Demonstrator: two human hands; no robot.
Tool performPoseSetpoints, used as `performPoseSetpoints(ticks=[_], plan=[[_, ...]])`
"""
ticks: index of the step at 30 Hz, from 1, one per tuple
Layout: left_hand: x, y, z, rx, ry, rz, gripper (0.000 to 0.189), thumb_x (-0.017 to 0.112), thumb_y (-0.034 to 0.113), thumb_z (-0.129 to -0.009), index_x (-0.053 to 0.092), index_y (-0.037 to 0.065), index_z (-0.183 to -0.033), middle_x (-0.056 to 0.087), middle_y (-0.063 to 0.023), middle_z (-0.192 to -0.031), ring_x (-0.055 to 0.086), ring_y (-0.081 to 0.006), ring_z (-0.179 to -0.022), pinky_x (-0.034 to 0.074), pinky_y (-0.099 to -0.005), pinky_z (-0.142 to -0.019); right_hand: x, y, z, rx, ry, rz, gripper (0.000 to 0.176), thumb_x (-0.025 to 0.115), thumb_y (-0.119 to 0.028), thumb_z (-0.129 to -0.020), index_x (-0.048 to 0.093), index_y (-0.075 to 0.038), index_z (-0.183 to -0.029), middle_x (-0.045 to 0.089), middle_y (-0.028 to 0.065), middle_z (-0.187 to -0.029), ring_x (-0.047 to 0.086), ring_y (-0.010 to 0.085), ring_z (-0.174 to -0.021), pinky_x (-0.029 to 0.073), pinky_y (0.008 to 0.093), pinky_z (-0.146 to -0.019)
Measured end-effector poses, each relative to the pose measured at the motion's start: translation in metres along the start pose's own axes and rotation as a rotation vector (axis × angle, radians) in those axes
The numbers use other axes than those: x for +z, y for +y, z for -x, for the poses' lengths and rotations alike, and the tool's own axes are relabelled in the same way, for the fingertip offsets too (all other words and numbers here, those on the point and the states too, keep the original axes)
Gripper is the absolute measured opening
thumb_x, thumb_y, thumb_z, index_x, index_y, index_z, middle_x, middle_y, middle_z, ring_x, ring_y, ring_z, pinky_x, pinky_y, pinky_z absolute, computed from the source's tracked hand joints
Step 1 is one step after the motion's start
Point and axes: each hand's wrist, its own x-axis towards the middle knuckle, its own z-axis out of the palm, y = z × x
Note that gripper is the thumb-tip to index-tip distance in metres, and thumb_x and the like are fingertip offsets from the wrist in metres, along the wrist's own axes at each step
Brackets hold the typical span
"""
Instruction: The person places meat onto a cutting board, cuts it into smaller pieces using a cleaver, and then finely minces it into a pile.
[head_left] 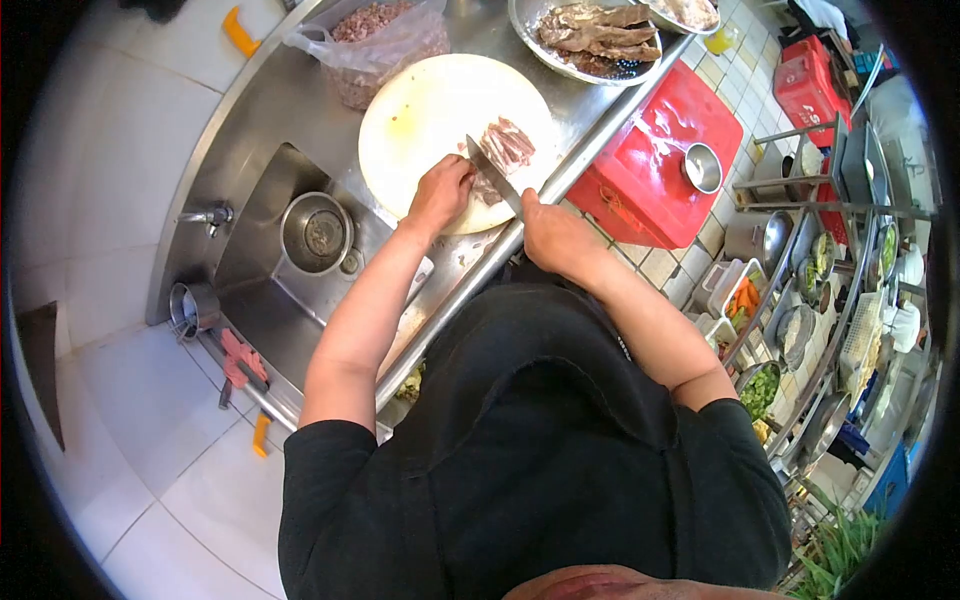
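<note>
On the steel counter lies a round cream cutting board [410,125] with sliced meat [508,146] on its right part. My right hand [555,235] is closed on the handle of a knife [492,175], whose blade points up and left across the meat. My left hand [443,192] rests on the board just left of the blade, fingers curled together; what they hold, if anything, is hidden. Behind the board stands a clear plastic bag [375,60] of chopped meat. A metal bowl [520,45] with large brown meat pieces sits at the counter's far right.
A sink [262,225] with a round metal pot [317,233] is at the left, under a faucet [207,216]. Right of the counter edge stands a red box [655,160] with a small metal bowl [702,168] on top. Shelves of vegetables stand farther right.
</note>
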Motion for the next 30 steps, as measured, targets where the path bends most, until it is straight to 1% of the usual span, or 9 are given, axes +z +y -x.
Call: performPoseSetpoints(ticks=[1, 3, 7, 12, 16, 22, 26, 29, 30], plan=[[0.000, 0.000, 0.001, 0.016, 0.013, 0.007, 0.016, 0.067, 0.010, -0.097, 0.074, 0.002, -0.109, 0.070, -0.0175, -0.111, 0.068, -0.0393, -0.104, 0.056, -0.0466, -0.092, 0.006, -0.002, -0.004, 0.000, -0.010, 0.002, 0.024, 0.046, -0.003, -0.098, 0.049, 0.008, -0.119, 0.072, 0.0332, -0.088, 0.072, 0.0505, -0.088, 0.055, 0.0607, -0.079], [0.006, -0.005, 0.005, 0.020, 0.025, 0.005, 0.016, 0.067, 0.010, -0.097, 0.074, 0.002, -0.109, 0.070, -0.0176, -0.111, 0.068, -0.0395, -0.103, 0.056, -0.0467, -0.091, 0.020, -0.002, -0.012, 0.067, -0.036, 0.018, 0.020, 0.045, -0.005, -0.100, 0.051, 0.005, -0.117, 0.074, 0.0300, -0.095, 0.074, 0.0478, -0.096, 0.058, 0.0577, -0.083], [0.004, -0.004, -0.001, 0.027, 0.039, 0.013, 0.017, 0.067, 0.010, -0.096, 0.075, 0.003, -0.110, 0.069, -0.0178, -0.109, 0.068, -0.0397, -0.103, 0.057, -0.0467, -0.091, 0.018, 0.013, -0.034, 0.014, 0.017, 0.039, 0.026, 0.046, -0.005, -0.099, 0.049, 0.006, -0.122, 0.074, 0.0316, -0.093, 0.074, 0.0480, -0.092, 0.058, 0.0584, -0.082], [-0.001, 0.001, 0.000, -0.033, -0.008, -0.016, 0.018, 0.070, 0.012, -0.097, 0.076, 0.004, -0.112, 0.071, -0.0156, -0.114, 0.069, -0.0373, -0.106, 0.057, -0.0452, -0.093, -0.018, -0.014, 0.002, 0.038, -0.022, 0.052, 0.025, 0.048, -0.005, -0.098, 0.049, 0.006, -0.120, 0.073, 0.0324, -0.092, 0.074, 0.0486, -0.092, 0.057, 0.0588, -0.082], [-0.001, -0.003, -0.002, 0.000, -0.013, -0.017, 0.019, 0.066, 0.013, -0.100, 0.075, 0.004, -0.114, 0.068, -0.0168, -0.112, 0.068, -0.0387, -0.105, 0.056, -0.0469, -0.093, -0.014, -0.013, 0.009, 0.059, -0.084, 0.071, 0.024, 0.049, -0.003, -0.097, 0.050, 0.006, -0.119, 0.073, 0.0322, -0.092, 0.074, 0.0482, -0.092, 0.057, 0.0583, -0.081], [0.004, -0.007, -0.001, -0.039, -0.004, 0.024, 0.016, 0.067, 0.012, -0.098, 0.075, 0.004, -0.109, 0.068, -0.0163, -0.111, 0.068, -0.0386, -0.105, 0.056, -0.0465, -0.092, 0.011, -0.008, 0.002, 0.070, -0.084, 0.075, 0.023, 0.048, -0.001, -0.096, 0.049, 0.006, -0.118, 0.074, 0.0323, -0.094, 0.074, 0.0485, -0.094, 0.058, 0.0582, -0.082], [0.003, -0.007, 0.000, -0.031, -0.007, 0.010, 0.018, 0.069, 0.015, -0.099, 0.076, 0.005, -0.112, 0.070, -0.0155, -0.110, 0.068, -0.0363, -0.106, 0.055, -0.0447, -0.094, 0.019, 0.000, -0.013, 0.062, -0.053, 0.009, 0.024, 0.048, -0.002, -0.097, 0.049, 0.005, -0.120, 0.073, 0.0330, -0.096, 0.074, 0.0484, -0.096, 0.058, 0.0578, -0.083], [-0.001, -0.007, -0.009, 0.036, -0.007, -0.026, 0.017, 0.070, 0.014, -0.098, 0.076, 0.005, -0.112, 0.070, -0.0164, -0.109, 0.068, -0.0364, -0.105, 0.055, -0.0445, -0.093, -0.001, 0.003, -0.035, 0.028, -0.023, 0.041, 0.025, 0.048, -0.003, -0.097, 0.049, 0.006, -0.120, 0.073, 0.0337, -0.096, 0.074, 0.0495, -0.097, 0.058, 0.0580, -0.084], [-0.004, -0.006, -0.007, 0.003, -0.019, -0.004, 0.017, 0.071, 0.013, -0.098, 0.075, 0.004, -0.111, 0.070, -0.0168, -0.108, 0.069, -0.0368, -0.104, 0.055, -0.0447, -0.093, -0.007, 0.000, -0.033, 0.026, -0.009, 0.039, 0.025, 0.048, -0.003, -0.097, 0.049, 0.006, -0.120, 0.073, 0.0337, -0.096, 0.074, 0.0495, -0.097, 0.058, 0.0580, -0.084]])
